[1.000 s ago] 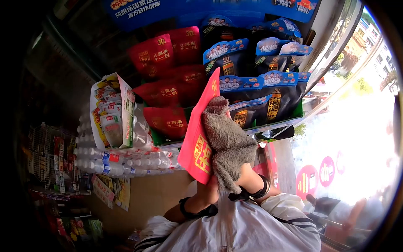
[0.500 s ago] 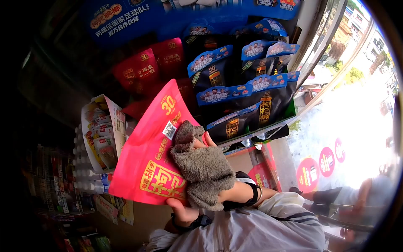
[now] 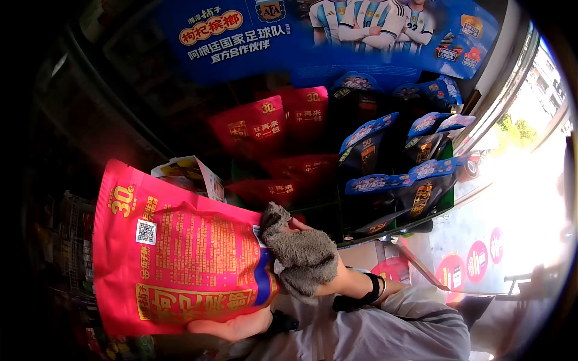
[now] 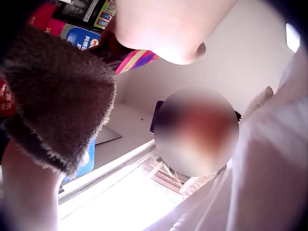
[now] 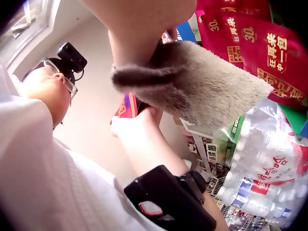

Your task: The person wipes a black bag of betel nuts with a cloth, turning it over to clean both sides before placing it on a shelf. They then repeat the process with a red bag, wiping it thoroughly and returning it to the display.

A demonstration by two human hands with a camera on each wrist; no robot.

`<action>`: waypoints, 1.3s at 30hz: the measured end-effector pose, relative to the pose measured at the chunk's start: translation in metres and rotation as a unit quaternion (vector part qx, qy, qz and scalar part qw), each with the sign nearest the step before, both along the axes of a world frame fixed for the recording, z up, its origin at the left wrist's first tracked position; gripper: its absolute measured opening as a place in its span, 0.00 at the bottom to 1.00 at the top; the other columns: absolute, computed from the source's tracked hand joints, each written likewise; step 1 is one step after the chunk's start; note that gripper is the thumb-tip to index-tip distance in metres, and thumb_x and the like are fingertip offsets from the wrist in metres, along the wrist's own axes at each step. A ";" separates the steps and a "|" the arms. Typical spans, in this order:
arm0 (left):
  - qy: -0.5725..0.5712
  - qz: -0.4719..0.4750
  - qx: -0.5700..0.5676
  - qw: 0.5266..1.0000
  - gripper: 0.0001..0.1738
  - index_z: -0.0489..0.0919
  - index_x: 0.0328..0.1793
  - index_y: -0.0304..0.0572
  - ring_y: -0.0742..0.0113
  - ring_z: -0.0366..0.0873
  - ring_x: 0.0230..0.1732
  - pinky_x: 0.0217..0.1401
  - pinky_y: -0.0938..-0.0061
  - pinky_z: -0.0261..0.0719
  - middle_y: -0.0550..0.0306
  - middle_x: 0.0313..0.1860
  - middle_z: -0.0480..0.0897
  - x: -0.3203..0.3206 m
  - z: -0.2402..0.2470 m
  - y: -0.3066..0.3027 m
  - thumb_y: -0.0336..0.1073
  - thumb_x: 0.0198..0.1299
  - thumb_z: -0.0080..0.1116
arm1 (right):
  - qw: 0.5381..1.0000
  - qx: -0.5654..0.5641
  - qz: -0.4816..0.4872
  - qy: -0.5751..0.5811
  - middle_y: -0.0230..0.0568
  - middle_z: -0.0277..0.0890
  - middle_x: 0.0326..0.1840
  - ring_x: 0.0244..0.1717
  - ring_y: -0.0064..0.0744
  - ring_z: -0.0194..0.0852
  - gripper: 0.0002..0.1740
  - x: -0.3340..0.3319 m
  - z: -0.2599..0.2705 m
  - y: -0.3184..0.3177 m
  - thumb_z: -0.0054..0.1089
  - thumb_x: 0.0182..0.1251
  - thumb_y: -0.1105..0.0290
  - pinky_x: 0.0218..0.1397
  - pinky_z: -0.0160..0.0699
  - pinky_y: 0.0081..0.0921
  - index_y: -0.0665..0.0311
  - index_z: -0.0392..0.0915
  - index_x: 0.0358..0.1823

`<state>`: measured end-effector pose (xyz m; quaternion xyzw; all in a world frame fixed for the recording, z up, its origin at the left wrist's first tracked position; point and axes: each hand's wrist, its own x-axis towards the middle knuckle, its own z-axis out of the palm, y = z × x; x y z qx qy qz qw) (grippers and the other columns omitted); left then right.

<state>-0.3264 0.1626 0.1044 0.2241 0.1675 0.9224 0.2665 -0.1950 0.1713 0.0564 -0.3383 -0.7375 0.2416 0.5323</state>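
A large pink-red snack pouch (image 3: 192,246) with gold print and a QR code is held up in front of the body, its printed back facing the head camera. My left hand (image 3: 235,325) grips its lower edge, thumb across the printed face and fingers hidden behind. A grey fluffy cloth (image 3: 304,259) is bunched in my right hand (image 3: 297,225), beside the pouch's blue-banded end. The cloth overlaps that end in the head view and hides most of the hand. In the right wrist view the cloth (image 5: 216,84) hangs close to the display pouches.
Behind stands a green-edged display rack (image 3: 397,225) with red pouches (image 3: 253,129) and black-and-blue pouches (image 3: 421,192), under a blue poster (image 3: 247,36). A carton (image 3: 189,174) stands left of it. Bottled water packs (image 5: 260,168) show below in the right wrist view.
The pouch has swung from nearly edge-on to facing the camera and moved left, closer to the head. The cloth has shifted from the pouch's printed face to its right end. The head view has shifted too.
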 end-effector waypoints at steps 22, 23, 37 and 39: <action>0.277 -0.431 -0.133 0.848 0.42 0.61 0.61 0.34 0.68 0.72 0.53 0.56 0.72 0.70 0.54 0.54 0.72 -0.048 -0.023 0.045 0.31 0.41 0.74 | 0.984 0.012 -0.141 -0.109 0.41 0.74 0.46 0.52 0.49 0.68 0.15 0.030 -0.003 0.021 0.61 0.51 0.68 0.60 0.57 0.45 0.58 0.77 0.42; 0.298 -0.443 -0.128 0.836 0.43 0.61 0.61 0.34 0.68 0.73 0.53 0.55 0.71 0.72 0.53 0.52 0.74 -0.050 -0.023 0.047 0.31 0.40 0.75 | 0.969 0.022 -0.198 -0.144 0.41 0.74 0.45 0.52 0.48 0.68 0.14 0.027 -0.005 0.022 0.59 0.51 0.69 0.60 0.57 0.46 0.58 0.77 0.42; 0.315 -0.464 -0.129 0.818 0.34 0.65 0.58 0.33 0.65 0.74 0.52 0.54 0.69 0.73 0.51 0.50 0.76 -0.063 -0.017 0.055 0.26 0.44 0.69 | 0.948 -0.258 0.019 0.185 0.43 0.70 0.55 0.52 0.29 0.69 0.26 0.053 -0.024 0.027 0.60 0.55 0.67 0.52 0.69 0.28 0.73 0.68 0.53; 0.379 -0.491 -0.134 0.773 0.33 0.66 0.57 0.33 0.65 0.75 0.51 0.54 0.70 0.73 0.52 0.50 0.76 -0.058 -0.017 0.058 0.27 0.44 0.69 | 0.987 -0.037 -0.135 -0.073 0.42 0.68 0.58 0.56 0.31 0.68 0.29 0.046 0.020 0.025 0.57 0.55 0.70 0.56 0.68 0.30 0.73 0.63 0.58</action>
